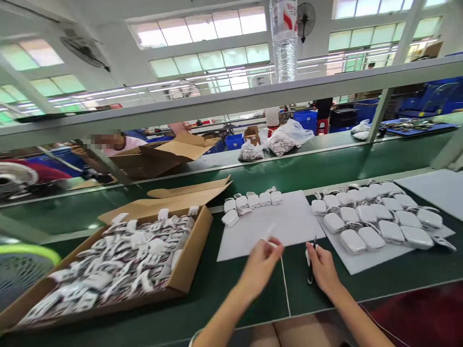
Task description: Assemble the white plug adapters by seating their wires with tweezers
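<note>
My left hand (261, 264) is raised over the front edge of a white sheet (249, 236), its thumb and fingers pinched together. A blurred whitish piece shows at the fingertips, too smeared to name. My right hand (324, 270) is closed around a slim black tool (310, 275) with a dark pointed tip; the fingers hide much of it. Something small and white shows beside that tool. At the back of the sheet stand several white rounded-square plastic units (253, 201) with cables. More such units (371, 237) lie in rows on a second sheet (356, 262) at the right.
An open cardboard box (197, 255) full of white cabled parts (133, 260) stands at left, beside a green-rimmed basket (29, 249). A metal rail (217, 101) crosses above the green bench (213, 308), bearing a water bottle (285, 48). Behind are plastic bags (285, 140) and a person (130, 143).
</note>
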Demonstrator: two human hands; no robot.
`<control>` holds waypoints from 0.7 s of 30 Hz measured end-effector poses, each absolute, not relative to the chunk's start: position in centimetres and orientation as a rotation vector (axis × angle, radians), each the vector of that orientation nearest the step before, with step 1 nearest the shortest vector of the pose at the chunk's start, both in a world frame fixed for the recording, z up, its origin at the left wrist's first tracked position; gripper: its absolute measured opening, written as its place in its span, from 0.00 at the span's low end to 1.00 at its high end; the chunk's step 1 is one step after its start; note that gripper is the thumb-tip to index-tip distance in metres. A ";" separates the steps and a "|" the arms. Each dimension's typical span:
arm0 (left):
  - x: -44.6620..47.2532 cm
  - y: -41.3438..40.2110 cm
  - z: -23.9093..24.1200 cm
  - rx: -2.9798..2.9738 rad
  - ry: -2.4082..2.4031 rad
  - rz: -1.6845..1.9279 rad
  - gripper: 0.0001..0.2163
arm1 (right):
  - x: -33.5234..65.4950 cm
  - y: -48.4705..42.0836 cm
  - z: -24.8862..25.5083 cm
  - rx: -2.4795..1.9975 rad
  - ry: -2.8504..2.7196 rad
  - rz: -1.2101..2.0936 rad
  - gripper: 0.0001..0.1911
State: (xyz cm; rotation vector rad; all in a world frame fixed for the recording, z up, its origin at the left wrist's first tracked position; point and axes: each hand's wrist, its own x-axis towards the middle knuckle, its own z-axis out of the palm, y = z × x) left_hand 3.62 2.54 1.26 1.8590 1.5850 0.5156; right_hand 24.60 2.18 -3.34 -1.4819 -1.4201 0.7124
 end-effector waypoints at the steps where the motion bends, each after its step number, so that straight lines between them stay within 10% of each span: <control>1: 2.7 3.4 1.4 1.908 1.720 0.588 0.19 | 24.4 2.5 -2.8 -1.540 -1.513 0.700 0.27; 8: -6.8 11.3 0.7 2.181 2.430 0.488 0.23 | 21.7 5.6 1.7 -1.492 -2.483 0.180 0.09; 11: -6.9 12.8 0.2 2.143 2.348 0.374 0.20 | 20.7 5.9 1.1 -1.166 -2.754 0.056 0.16; 21: -5.6 9.9 1.5 2.085 2.279 0.299 0.19 | 18.9 5.7 0.0 -1.166 -2.239 0.524 0.19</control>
